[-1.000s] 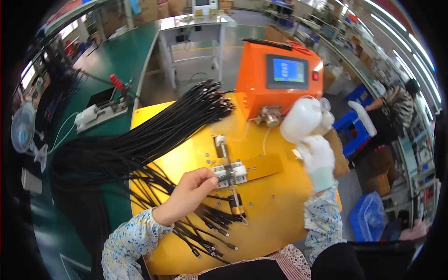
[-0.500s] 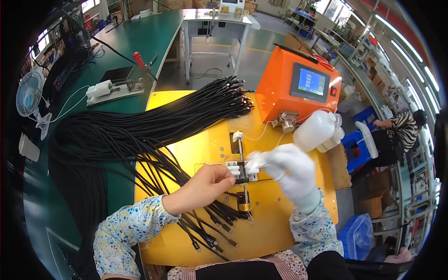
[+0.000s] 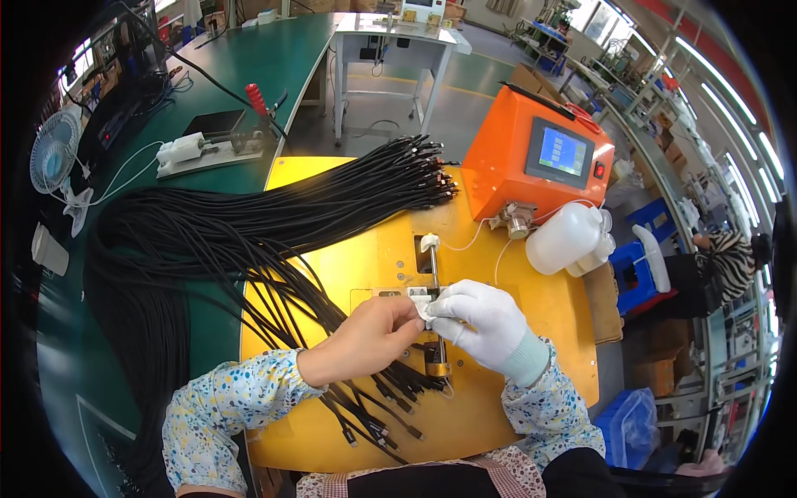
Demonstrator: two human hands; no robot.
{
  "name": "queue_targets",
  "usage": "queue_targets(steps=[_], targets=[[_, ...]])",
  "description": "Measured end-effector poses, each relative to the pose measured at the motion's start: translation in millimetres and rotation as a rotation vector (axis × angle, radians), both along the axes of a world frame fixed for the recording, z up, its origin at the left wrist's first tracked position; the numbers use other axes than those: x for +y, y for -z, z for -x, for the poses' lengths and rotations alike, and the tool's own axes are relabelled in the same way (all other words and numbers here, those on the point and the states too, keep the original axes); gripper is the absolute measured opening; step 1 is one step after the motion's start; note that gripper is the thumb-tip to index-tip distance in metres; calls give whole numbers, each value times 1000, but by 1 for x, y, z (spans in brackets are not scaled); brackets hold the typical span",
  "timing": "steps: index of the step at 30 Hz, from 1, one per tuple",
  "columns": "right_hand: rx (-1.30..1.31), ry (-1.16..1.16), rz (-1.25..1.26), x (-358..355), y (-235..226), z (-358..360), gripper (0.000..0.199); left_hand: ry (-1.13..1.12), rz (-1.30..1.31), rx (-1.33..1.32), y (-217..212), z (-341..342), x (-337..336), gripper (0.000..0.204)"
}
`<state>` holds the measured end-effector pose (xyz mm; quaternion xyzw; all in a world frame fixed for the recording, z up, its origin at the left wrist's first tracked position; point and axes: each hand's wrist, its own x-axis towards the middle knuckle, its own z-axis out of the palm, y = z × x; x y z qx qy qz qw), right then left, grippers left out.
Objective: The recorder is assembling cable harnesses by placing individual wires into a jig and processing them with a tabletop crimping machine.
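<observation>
My bare left hand (image 3: 365, 334) is pinched closed on the end of a black cable, over the small fixture at the middle of the yellow machine table (image 3: 490, 415). Most of that cable end is hidden by my fingers. My right hand (image 3: 481, 322), in a white glove, pinches a crumpled white cloth (image 3: 424, 308) against it, and the fingertips of both hands meet there. Under them runs a metal rod (image 3: 436, 270) with a white tip. Loose black cables (image 3: 386, 415) with connector ends lie beneath my left forearm.
A thick bundle of black cables (image 3: 332, 207) crosses the table's left side onto the green bench (image 3: 232, 66). At the back right stand an orange machine (image 3: 515, 149) with a screen and a white plastic bottle (image 3: 563, 239). Farther right, a person sits beside a blue stool (image 3: 638, 270).
My right hand has moved left and down with the white cloth, from right of the fixture to my left fingertips. My left hand stays nearly in place.
</observation>
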<state>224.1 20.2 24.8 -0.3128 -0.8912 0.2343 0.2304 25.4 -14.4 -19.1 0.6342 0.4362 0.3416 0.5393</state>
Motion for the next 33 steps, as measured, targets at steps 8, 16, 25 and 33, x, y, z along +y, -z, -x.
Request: queue_targets(steps=[8,16,25,33], targets=[[166,177,-131,9,2,-13,17,57,140,8,-13,5,1,18],[-338,657,-536,22,-16,-75,20,107,215,-172,-9,8,6,21],[40,165,10,2,-4,-33,18,22,103,-133,-9,3,0,18],[241,-42,-97,3,-2,-30,22,-73,-1299,415,-6,8,-1,29]])
